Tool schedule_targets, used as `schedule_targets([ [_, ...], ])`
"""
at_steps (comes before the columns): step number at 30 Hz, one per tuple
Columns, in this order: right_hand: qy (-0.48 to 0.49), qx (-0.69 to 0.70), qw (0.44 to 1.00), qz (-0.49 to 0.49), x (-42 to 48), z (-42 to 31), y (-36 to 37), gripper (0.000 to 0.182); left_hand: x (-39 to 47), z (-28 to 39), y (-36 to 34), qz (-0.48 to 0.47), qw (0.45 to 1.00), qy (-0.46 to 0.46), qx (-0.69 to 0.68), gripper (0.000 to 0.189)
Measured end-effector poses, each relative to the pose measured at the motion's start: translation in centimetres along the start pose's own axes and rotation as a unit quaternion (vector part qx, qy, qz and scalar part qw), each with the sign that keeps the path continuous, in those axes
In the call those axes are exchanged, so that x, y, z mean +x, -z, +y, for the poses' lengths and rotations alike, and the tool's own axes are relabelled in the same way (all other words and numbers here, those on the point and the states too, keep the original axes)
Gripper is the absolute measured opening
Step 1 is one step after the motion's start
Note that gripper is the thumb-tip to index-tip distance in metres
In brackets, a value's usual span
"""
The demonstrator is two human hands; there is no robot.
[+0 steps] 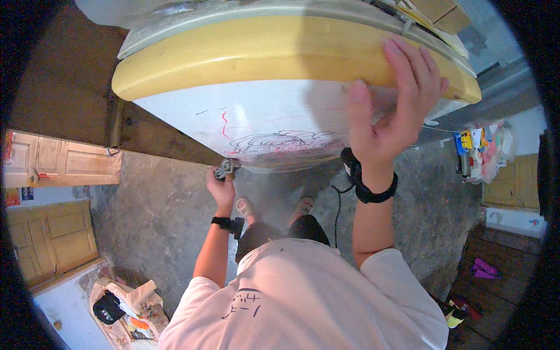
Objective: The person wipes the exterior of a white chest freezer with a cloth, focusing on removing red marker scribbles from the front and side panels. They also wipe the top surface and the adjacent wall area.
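Observation:
In front of me stands a white door panel (183,109), seemingly a refrigerator's, with black and red scribbles on its face. A rounded yellow trim (245,48) runs along its top. My left hand (222,186) grips a crumpled grey cloth (227,168) low at the panel's left edge. Higher up, my right hand (402,96) is spread at the right part of the trim, fingers over the yellow and thumb by the white face. Nothing is held in it; firm contact there cannot be made out. Both wrists wear black bands.
Cardboard boxes (442,15) sit behind the top at right. A black cable (337,214) hangs below my right wrist. Wooden cabinet doors (65,159) are at left, above a grey concrete floor (144,214). Bags (490,148) hang at right; a cloth-covered seat (153,302) holds a black cap.

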State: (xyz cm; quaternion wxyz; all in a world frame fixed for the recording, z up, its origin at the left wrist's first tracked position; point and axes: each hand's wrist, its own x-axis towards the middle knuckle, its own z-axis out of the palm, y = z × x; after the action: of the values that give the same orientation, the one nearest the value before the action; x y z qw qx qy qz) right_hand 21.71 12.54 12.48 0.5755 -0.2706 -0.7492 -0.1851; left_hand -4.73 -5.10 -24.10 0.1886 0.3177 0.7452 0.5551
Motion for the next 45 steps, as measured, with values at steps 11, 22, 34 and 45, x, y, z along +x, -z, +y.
schedule_targets([
  [11, -0.019, 0.003, 0.999, 0.026, -0.4, 0.3, -0.7, 0.048, 1.8, -1.9, 2.6, 0.022, 0.996, -0.036, 0.081, 0.031],
  [22, -0.027, 0.075, 0.997, -0.012, -2.0, -0.9, 3.6, 0.029, -1.1, -3.3, -2.1, 0.004, 1.0, -0.009, -0.025, 0.026],
  [34, -0.556, 0.263, 0.777, -0.132, -18.4, -1.0, 12.0, 0.004, -3.8, 4.1, -6.3, -0.045, 0.995, 0.083, -0.003, 0.032],
  [45, -0.634, 0.266, 0.7, -0.195, -21.7, -2.2, 14.6, 0.007, -6.9, 1.8, -12.0, -0.094, 0.995, 0.028, -0.007, 0.041],
])
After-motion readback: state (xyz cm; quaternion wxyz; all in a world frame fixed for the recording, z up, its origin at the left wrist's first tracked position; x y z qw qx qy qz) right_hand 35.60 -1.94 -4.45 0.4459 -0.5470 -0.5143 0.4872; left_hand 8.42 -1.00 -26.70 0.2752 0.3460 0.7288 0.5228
